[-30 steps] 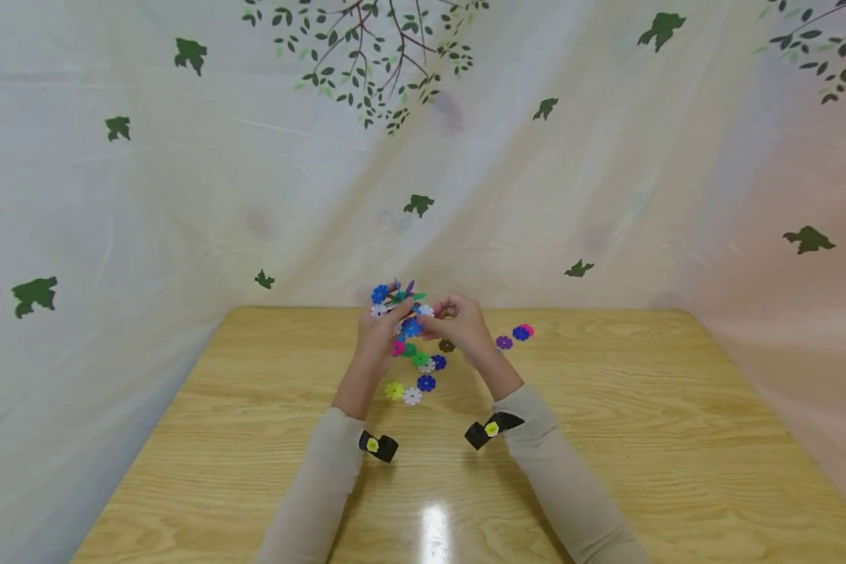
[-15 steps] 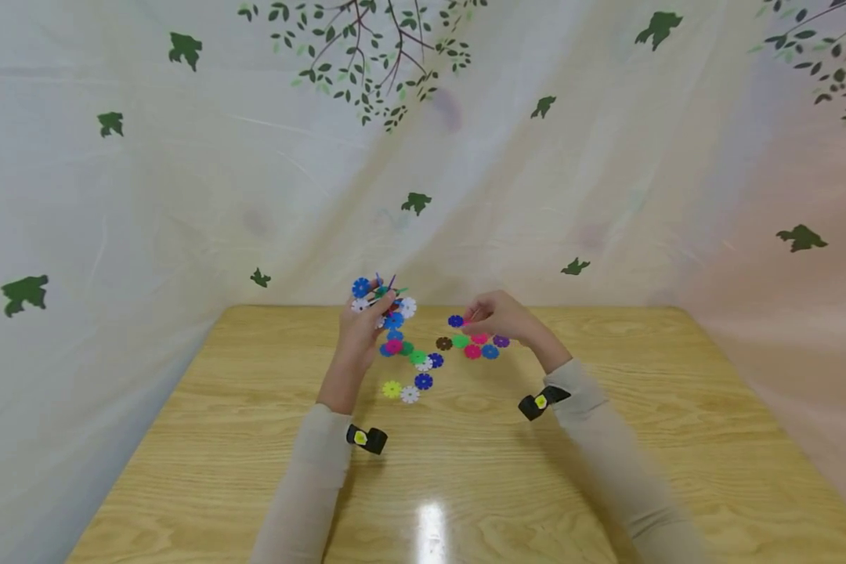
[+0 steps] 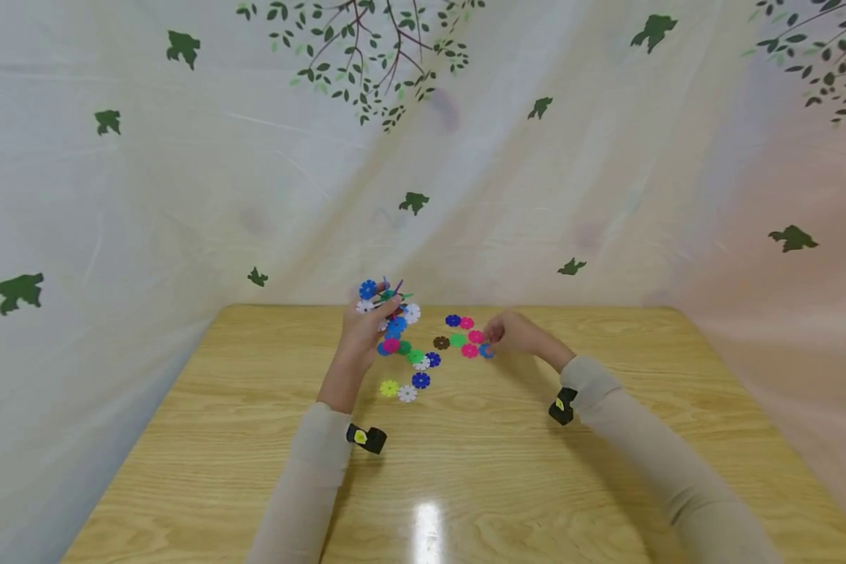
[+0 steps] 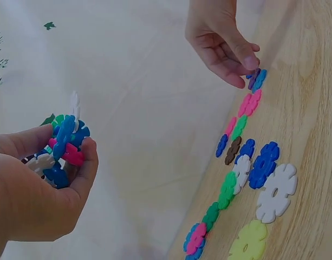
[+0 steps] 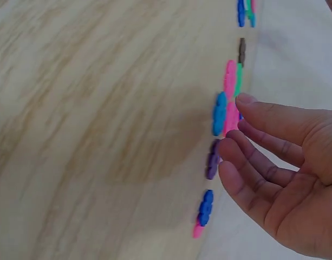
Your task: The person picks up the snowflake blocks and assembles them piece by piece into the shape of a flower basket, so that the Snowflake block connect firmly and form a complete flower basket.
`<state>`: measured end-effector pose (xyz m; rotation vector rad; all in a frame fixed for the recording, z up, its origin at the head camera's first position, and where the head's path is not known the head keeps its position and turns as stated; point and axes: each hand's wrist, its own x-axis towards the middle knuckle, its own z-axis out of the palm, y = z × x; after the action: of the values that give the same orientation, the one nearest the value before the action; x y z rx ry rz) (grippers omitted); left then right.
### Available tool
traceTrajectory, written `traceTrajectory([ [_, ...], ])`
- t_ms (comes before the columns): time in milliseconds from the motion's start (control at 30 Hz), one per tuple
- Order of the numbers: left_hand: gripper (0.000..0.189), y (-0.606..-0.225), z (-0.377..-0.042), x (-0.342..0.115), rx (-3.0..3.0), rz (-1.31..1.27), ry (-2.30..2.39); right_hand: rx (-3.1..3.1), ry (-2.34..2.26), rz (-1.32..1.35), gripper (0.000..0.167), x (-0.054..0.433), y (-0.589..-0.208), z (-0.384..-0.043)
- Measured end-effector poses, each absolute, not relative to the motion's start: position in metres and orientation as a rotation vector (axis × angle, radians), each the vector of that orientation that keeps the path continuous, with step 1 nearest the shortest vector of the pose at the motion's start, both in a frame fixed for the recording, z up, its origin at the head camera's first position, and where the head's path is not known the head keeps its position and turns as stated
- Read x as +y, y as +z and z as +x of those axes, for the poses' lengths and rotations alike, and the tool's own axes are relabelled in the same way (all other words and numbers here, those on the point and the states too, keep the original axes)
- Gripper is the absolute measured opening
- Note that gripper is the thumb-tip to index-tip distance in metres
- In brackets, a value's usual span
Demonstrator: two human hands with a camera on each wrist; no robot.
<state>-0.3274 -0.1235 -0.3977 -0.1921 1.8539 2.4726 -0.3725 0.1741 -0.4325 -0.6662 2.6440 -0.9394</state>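
Observation:
My left hand (image 3: 361, 333) grips a cluster of interlocked flower-shaped plastic discs (image 4: 64, 138), in blue, white, pink and green, raised off the table. The thumb and fingers press on it from both sides. My right hand (image 3: 520, 333) reaches over loose discs at the table's far side. Its fingers are loosely bent, and in the right wrist view the thumb stands apart from them. By its fingertips lies a purple disc (image 5: 213, 159), with a light blue disc (image 5: 219, 114) alongside; the hand hides the purple one in the head view.
Between the hands lie a brown disc (image 3: 441, 343), a green disc (image 3: 457, 340) and pink ones. Nearer me are a yellow disc (image 3: 389, 388), a white disc (image 3: 407, 394) and a dark blue disc (image 3: 421, 380). A printed curtain (image 3: 310, 196) hangs behind the wooden table (image 3: 507, 470).
My right hand has left the cluster, moved right across the loose discs and come down by the purple one. My left hand shifted slightly left and still holds the cluster.

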Motion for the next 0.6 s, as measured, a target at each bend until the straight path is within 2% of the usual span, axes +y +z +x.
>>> traceTrajectory([
  [400,0.047,-0.403,-0.329,-0.120,1.821,-0.116,2.458,2.686,-0.897,-0.651,0.018,0.178,-0.445,-0.371],
  [600,0.046,-0.404,-0.329,-0.121,1.833,-0.100,2.427,2.581,-0.994,-0.756,0.021,0.180,-0.450,-0.367],
])
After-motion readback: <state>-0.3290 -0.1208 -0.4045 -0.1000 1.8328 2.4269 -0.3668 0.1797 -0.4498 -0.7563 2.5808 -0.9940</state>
